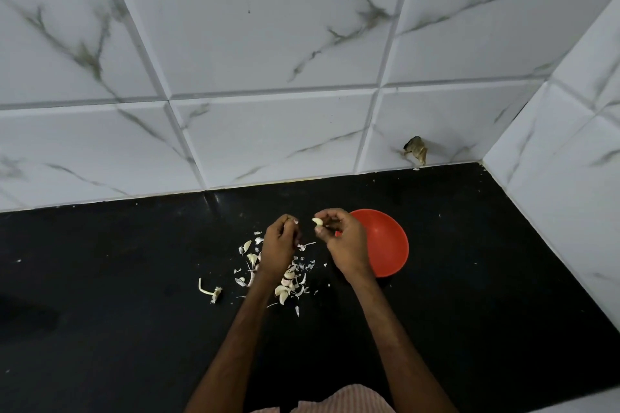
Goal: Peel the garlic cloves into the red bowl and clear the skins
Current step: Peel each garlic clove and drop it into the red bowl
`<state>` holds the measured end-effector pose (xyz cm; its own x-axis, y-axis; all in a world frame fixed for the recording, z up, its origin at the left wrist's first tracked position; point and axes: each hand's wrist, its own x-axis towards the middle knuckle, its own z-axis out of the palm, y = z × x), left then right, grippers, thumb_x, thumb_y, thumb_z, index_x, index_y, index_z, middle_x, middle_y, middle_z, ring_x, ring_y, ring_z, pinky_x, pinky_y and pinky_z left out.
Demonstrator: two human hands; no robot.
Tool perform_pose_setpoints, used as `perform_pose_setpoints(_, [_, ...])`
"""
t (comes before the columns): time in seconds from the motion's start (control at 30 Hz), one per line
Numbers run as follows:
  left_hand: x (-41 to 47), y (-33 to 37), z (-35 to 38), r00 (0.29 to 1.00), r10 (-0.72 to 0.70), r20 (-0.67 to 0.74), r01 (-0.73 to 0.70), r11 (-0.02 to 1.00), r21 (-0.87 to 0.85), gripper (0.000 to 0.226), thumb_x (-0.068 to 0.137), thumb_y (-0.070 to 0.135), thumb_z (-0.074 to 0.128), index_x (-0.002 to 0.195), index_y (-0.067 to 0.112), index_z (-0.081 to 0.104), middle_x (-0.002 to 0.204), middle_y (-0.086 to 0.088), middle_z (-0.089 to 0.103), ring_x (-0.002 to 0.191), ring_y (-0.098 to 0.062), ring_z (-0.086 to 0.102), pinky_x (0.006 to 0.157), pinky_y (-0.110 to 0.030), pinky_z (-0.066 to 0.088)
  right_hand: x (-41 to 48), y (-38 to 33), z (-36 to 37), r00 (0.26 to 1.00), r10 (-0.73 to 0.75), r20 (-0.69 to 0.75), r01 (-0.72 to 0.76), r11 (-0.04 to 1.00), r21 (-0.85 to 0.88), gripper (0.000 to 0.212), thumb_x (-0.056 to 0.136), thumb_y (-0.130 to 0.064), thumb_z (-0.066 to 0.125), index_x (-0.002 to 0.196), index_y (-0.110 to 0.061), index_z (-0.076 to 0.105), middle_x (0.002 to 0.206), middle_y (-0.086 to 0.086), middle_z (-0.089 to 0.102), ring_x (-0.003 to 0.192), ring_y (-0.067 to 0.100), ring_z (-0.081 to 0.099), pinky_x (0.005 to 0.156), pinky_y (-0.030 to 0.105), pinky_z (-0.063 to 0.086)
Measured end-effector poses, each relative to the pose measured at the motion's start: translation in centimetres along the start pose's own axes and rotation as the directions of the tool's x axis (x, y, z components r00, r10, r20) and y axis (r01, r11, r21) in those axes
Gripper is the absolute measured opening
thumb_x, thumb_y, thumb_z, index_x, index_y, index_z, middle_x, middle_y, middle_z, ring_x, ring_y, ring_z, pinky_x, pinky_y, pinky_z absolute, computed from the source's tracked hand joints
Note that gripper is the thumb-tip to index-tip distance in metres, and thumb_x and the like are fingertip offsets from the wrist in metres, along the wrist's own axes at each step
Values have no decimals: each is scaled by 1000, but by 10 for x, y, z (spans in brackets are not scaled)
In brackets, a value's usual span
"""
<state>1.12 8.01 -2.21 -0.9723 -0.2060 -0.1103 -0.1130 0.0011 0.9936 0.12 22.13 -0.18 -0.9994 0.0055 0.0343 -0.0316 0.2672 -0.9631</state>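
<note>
Peeling beside the red bowl
The right hand is pinching a garlic clove just left of the bowl; the left hand is pinching skin.

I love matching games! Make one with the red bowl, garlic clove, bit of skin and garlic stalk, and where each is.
1 red bowl
2 garlic clove
3 bit of skin
4 garlic stalk

A pinched by the left hand
B on the counter, right of both hands
C pinched by the right hand
D alone on the counter, left of both hands

Pairs: 1-B, 2-C, 3-A, 4-D.
</note>
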Motion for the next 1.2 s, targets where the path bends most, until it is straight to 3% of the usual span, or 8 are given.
perform_pose_setpoints(0.2, [0,-38,-12,991,-116,-70,130,960,247,30,103,13,43,79,14,60,67,-1,57,61,-15,49,60,-32,38,9,40,-47,972,198,-127,-216,966,-142,23,82,3,77,98,-14,74,88,-7,70,87,12,68,79,27,56])
perform_pose_setpoints(0.33, [-1,-57,-29,988,-146,-55,150,797,585,30,104,35,47,79,25,61,72,7,64,67,-16,58,64,-31,42,11,74,-73,941,304,-146,-336,876,-346,20,84,1,75,103,-3,74,103,9,73,98,21,67,96,35,52])
perform_pose_setpoints(0.5, [-10,-70,-51,991,-123,-55,119,613,781,41,103,51,44,82,24,66,76,8,67,74,-15,65,75,-35,53,15,86,-69,935,346,-82,-337,789,-514,22,91,-8,72,112,-4,69,111,10,70,108,24,65,89,26,44])
perform_pose_setpoints(0.63, [-20,-81,-70,999,-30,-15,30,621,783,13,97,40,63,98,28,65,98,14,65,92,-9,63,78,-36,54,5,69,-42,989,94,-114,-143,805,-575,20,97,-7,63,115,-5,68,114,9,67,104,22,64,86,29,47])
perform_pose_setpoints(0.73, [-30,-91,-73,983,-104,149,-66,558,827,38,93,34,69,129,29,60,126,7,51,119,-13,47,90,-41,53,-15,57,2,991,-58,118,112,844,-524,17,99,-11,60,114,-10,69,112,3,65,103,16,60,87,23,44])
perform_pose_setpoints(0.93, [-34,-99,-73,985,-90,147,-76,540,838,30,96,27,65,126,22,63,121,2,58,117,-17,51,89,-37,52,-42,85,62,835,100,541,326,703,-632,47,97,-6,61,142,-15,52,149,4,41,138,22,38,115,34,38])
perform_pose_setpoints(1.07, [-39,-101,-76,986,-78,146,-86,512,855,20,100,28,59,117,18,63,119,2,59,113,-17,55,83,-38,53,-49,102,64,873,59,484,316,687,-654,42,96,-8,62,137,-14,56,144,2,43,135,19,39,111,29,39])
perform_pose_setpoints(1.2, [-38,-99,-79,993,-69,98,-46,540,840,32,105,27,48,135,15,56,128,-3,51,115,-20,55,89,-40,53,-48,101,62,926,104,363,142,794,-591,37,94,-17,68,130,-10,62,129,3,56,121,17,52,102,26,42])
